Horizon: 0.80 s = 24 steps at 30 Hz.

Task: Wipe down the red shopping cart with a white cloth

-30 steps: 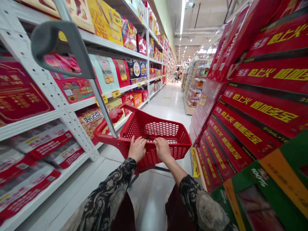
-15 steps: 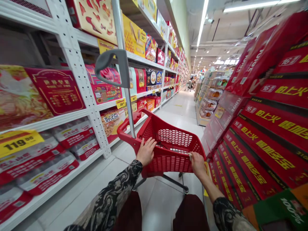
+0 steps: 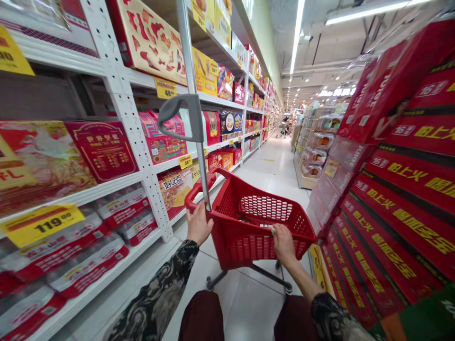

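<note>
A red plastic shopping cart (image 3: 263, 241) with a perforated basket stands just ahead of my knees, turned side-on. Fixed at its left end is a tall metal pole (image 3: 194, 85) carrying a grey loop-shaped grip (image 3: 181, 117). My left hand (image 3: 199, 226) closes on the near end of the cart's red push handle, by the foot of the pole. Over the basket's near rim my right hand (image 3: 285, 244) is closed, fingers curled. Something small and white shows at its fingertips, too small to name. The visible part of the basket's inside holds no goods.
White shelving (image 3: 124, 109) with boxed goods and price tags lines the left. Stacked red drink cartons (image 3: 398, 222) crowd the right, close to the cart. Beyond them stands a display of clear food packs (image 3: 316, 142). The tiled aisle (image 3: 273, 161) runs ahead, with people far off.
My left hand has shifted from the basket's near side to the push handle by the pole. My right hand has slid left along the rim. The view has turned slightly leftward.
</note>
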Motion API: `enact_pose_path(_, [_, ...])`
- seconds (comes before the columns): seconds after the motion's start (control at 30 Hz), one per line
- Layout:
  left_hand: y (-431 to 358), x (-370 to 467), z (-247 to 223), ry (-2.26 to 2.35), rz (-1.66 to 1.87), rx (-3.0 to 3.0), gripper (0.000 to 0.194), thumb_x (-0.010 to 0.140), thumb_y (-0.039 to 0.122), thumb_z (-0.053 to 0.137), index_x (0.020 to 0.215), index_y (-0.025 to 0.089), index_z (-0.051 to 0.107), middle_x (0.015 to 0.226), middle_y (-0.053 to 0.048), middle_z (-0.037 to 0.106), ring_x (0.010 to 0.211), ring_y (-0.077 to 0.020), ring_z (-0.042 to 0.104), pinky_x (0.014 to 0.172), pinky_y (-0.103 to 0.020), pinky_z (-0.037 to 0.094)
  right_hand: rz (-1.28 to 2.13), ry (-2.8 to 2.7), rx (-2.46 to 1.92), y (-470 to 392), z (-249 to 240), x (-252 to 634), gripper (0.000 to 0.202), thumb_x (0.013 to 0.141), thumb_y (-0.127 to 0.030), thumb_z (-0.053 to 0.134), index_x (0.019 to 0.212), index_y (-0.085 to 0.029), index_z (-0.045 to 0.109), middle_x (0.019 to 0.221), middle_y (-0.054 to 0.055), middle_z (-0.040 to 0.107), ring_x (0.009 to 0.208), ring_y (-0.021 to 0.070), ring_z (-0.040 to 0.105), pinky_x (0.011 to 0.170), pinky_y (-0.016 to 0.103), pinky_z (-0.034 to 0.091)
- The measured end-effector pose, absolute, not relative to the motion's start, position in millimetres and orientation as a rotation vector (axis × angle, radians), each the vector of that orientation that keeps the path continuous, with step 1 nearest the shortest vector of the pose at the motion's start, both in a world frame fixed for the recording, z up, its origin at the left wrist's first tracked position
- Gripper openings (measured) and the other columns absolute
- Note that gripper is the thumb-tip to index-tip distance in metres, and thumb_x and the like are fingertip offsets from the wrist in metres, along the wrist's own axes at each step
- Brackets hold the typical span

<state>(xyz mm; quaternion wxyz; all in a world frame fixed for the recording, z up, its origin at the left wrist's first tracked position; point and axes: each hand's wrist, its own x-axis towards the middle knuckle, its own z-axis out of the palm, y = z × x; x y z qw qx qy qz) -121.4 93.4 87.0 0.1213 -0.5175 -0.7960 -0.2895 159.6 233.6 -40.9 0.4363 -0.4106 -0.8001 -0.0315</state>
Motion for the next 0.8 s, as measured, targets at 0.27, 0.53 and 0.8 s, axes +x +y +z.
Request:
enact_pose_path(0.27, [95.4,-96.0,86.9,-2.272,-0.817,-1.638,0.063,0.072,0.017,0.045,0.133,0.010,0.033,0.136,-0.016,0.046,0.128,-0.0233,0.040,0.111,-0.054,0.014,0.170,-1.998,-0.666,185.3,26.2,20.7,0.035,0.091,-0.018,0.031,0.113,-0.015,0.058,0.107,0.012,0.063,0.105,0.0213,0.055,0.093,0.043,0.045])
enact_pose_path(0.53, [112.1,-58.3,92.3,-2.300,-0.836,-1.671,0.058,0.075,0.014,0.041,0.133,0.010,0.036,0.138,-0.015,0.044,0.129,-0.0230,0.039,0.110,-0.057,0.016,0.175,-1.946,-0.536,180.4,39.2,27.4,0.033,0.090,-0.020,0.039,0.115,-0.017,0.059,0.116,0.014,0.061,0.111,0.0216,0.055,0.094,0.043,0.047])
enact_pose_path(0.8, [116.9,-52.2,112.9,-2.205,-0.669,-1.821,0.059,0.072,0.014,0.045,0.131,0.012,0.039,0.135,-0.013,0.048,0.131,-0.0247,0.035,0.110,-0.059,0.013,-0.152,-1.730,-0.278,201.2,184.4,56.4,0.041,0.090,-0.015,0.037,0.130,-0.020,0.046,0.131,0.010,0.051,0.129,0.0206,0.038,0.105,0.045,0.038])
